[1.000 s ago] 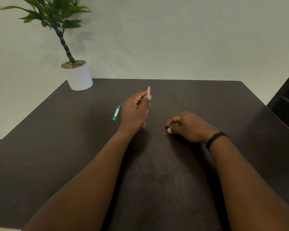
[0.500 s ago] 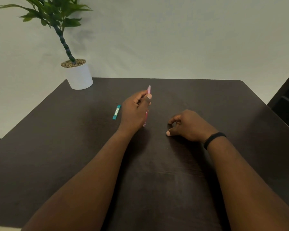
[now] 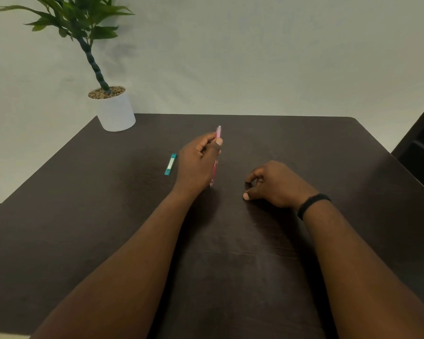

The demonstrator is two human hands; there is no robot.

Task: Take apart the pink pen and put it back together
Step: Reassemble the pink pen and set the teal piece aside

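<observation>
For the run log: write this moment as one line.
left hand: holds pink pen upright | right hand: loosely curled on table, contents unclear | teal case: on table beside left hand

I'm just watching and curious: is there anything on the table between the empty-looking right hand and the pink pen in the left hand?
Nothing visible. The left hand holds the pink pen, and only bare dark table lies between it and the right hand. The teal case lies on the far side of the left hand, out of the way.

Bare forearms (black wristband (image 3: 312,204), right)
</observation>
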